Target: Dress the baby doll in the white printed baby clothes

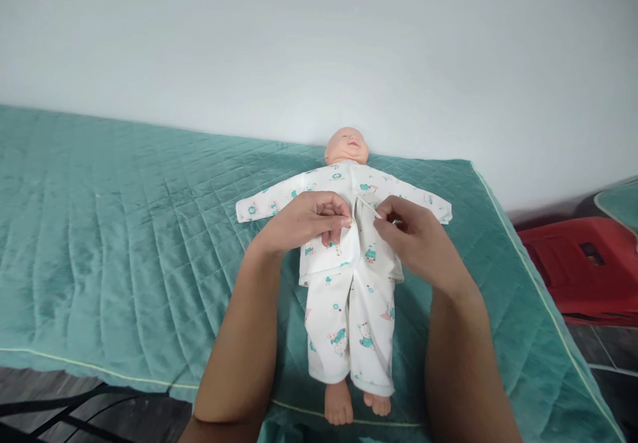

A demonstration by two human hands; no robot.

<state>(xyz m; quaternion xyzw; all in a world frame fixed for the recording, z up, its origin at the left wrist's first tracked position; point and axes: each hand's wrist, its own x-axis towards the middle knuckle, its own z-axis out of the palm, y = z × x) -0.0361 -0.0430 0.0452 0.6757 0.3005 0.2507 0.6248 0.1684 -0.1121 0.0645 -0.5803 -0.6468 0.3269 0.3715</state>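
A baby doll [347, 145] lies on its back, dressed in a white printed jacket [331, 176] and matching trousers [329, 323]. The jacket meets at the neck and parts down the front below the chest. Thumb and fingers of my left hand [319, 216] pinch the front edge on the left side of the opening. On the other side, my right hand [411, 230] grips the opposite front edge and lifts it a little off the doll. Both sleeves stretch outward, with no doll hands showing at the cuffs. The doll's bare feet [339, 403] stick out of the trouser legs.
A green quilted cover [149, 230] with pale yellow piping lies under the doll. Behind it rises a white wall [249, 44]. To the right, beyond the cover's edge, is a red plastic object [583, 264]. Black bars [50, 406] show at the lower left above a dark floor.
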